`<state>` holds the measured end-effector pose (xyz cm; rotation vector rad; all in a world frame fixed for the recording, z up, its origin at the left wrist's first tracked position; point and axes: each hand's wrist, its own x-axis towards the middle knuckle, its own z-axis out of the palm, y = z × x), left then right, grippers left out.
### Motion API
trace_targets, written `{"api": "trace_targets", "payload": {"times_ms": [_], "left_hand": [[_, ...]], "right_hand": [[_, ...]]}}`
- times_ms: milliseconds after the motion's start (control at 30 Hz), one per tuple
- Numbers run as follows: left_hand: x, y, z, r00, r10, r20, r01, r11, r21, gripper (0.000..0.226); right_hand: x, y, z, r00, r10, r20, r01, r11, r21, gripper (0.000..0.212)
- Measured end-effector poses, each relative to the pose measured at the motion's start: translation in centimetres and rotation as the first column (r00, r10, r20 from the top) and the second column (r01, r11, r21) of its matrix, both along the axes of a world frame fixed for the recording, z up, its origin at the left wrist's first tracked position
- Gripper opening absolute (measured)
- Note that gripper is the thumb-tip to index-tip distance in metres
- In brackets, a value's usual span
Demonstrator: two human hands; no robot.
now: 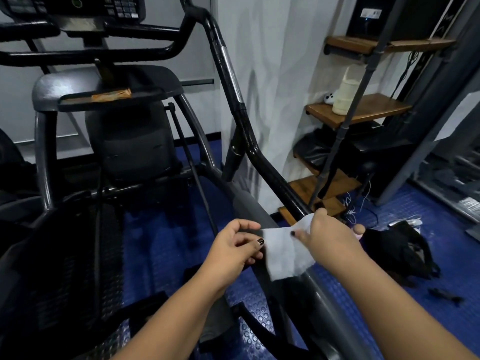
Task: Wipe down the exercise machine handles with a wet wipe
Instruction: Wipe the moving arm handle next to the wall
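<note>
My right hand (330, 237) pinches the soft white wet wipe (285, 253), a crumpled rectangle draped over the smooth grey rail (322, 294) at the foot of the glossy black tubular handle (249, 136). My left hand (233, 248) curls at the wipe's left edge; whether it grips it, I cannot tell.

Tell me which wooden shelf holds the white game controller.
The second wooden shelf from the top; the controller lies at its left end beside a cream jug. No other shelf shows one.
</note>
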<state>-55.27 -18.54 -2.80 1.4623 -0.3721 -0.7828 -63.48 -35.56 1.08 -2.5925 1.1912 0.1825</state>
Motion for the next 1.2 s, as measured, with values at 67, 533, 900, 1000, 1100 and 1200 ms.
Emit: {"api": "trace_targets", "payload": {"times_ms": [67,533,900,1000,1100,1200], "left_hand": [[0.0,0.3,-0.4,1.0,0.013,-0.012,-0.013,1.0,-0.002,0.023],[-0.6,1.8,-0.9,0.999,0.054,-0.004,-0.053,0.997,0.058,0.013],[-1.2,1.9,-0.6,0.999,0.033,0.0,-0.033,0.996,0.08,0.012],[-1.2,1.9,-0.5,1.0,0.024,-0.001,-0.023,0.996,0.081,0.011],[-1.0,2.0,-0.4,0.999,0.032,0.006,-0.033,0.996,0.081,0.012],[-0.8,2.3,-0.2,0.999,0.05,0.007,-0.051,0.996,0.08,0.012]], "right_hand": [[0.8,-0.8,-0.4,1.0,0.01,0.001,-0.01,1.0,0.002,0.041],[2.7,-3.2,2.3,0.971,0.09,0.223,-0.191,0.852,0.488,0.063],[-4.4,-0.4,-0.4,0.988,0.075,0.138,-0.083,0.995,0.054,0.042],[-5.3,0.0,-0.3,0.983,0.071,0.17,-0.079,0.996,0.036,0.029],[-5.9,-2.1,1.5,0.985,0.008,0.172,-0.014,0.999,0.033,0.028],[-6.0,-3.6,4.7,0.933,-0.063,0.354,0.07,0.997,-0.007,0.023]]}}
